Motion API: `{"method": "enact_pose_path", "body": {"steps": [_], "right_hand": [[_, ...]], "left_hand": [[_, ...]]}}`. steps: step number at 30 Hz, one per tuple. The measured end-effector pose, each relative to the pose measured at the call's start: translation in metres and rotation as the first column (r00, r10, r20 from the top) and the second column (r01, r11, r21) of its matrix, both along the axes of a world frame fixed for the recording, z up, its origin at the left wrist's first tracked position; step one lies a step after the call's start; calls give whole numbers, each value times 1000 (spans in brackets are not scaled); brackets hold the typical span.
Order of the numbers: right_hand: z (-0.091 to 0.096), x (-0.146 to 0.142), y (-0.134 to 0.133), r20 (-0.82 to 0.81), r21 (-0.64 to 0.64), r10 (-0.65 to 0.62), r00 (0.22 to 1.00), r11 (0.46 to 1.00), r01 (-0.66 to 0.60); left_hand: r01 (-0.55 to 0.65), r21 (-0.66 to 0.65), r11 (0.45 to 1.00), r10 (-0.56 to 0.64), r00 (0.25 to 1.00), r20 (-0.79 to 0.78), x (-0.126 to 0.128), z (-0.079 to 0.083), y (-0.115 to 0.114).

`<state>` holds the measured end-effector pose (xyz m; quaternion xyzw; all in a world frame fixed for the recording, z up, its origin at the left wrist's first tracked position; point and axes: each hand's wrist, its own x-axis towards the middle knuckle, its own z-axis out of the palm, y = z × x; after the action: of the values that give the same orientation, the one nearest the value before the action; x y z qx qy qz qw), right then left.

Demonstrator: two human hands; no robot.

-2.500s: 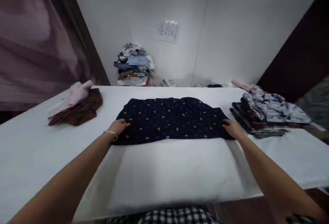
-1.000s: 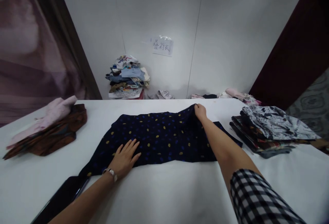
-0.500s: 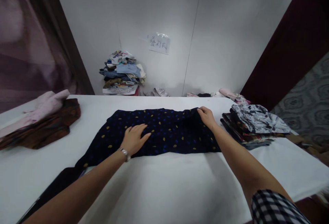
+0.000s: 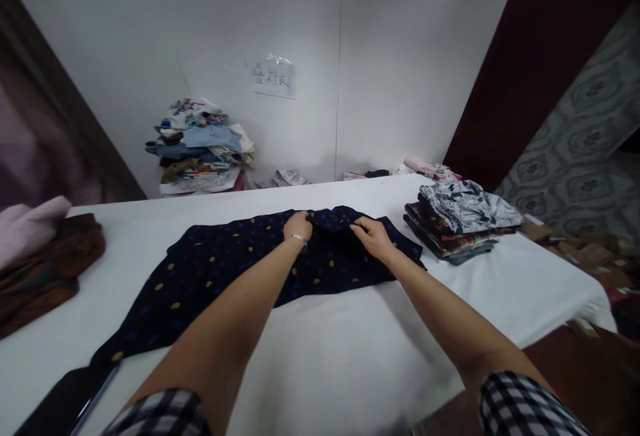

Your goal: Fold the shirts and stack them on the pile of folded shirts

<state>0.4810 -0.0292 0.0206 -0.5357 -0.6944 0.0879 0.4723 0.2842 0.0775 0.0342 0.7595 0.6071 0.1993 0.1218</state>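
A dark navy shirt (image 4: 225, 256) with yellow and blue spots lies spread lengthwise over the white table. My left hand (image 4: 299, 225) is closed on the cloth near its far edge, around the middle. To the right of it, my right hand (image 4: 373, 236) pinches a fold of the same shirt. The cloth between both hands is slightly lifted and creased. At the near left, a black strip of cloth (image 4: 55, 399) trails from the shirt toward the table's front, with a thin shiny edge beside it.
A folded garment stack (image 4: 465, 216) stands right of the shirt. Brown and pink clothes (image 4: 45, 256) lie at the left. Behind the table's far edge rises a tall clothes pile (image 4: 200, 149). A handwritten sign (image 4: 274, 77) hangs on the wall. The white table (image 4: 540, 289) ends at the right.
My left hand has gone from lying flat on the shirt to gripping its far edge. My right hand has moved inward from the far right corner. The view has turned right.
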Motion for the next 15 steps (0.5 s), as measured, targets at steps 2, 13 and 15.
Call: {"method": "enact_pose_path", "body": {"steps": [2,13,15], "right_hand": [[-12,3,-10,88,3,-6,996,1000,6],[-73,44,-47,501,-122,-116,857,972,202],[-77,52,-50,537,-137,-151,830,955,262]], "left_hand": [[-7,66,998,5,1000,29,-10,32,10],[447,354,821,-292,863,-413,-182,41,-45],[468,235,852,-331,829,-451,-210,4,-60]]}}
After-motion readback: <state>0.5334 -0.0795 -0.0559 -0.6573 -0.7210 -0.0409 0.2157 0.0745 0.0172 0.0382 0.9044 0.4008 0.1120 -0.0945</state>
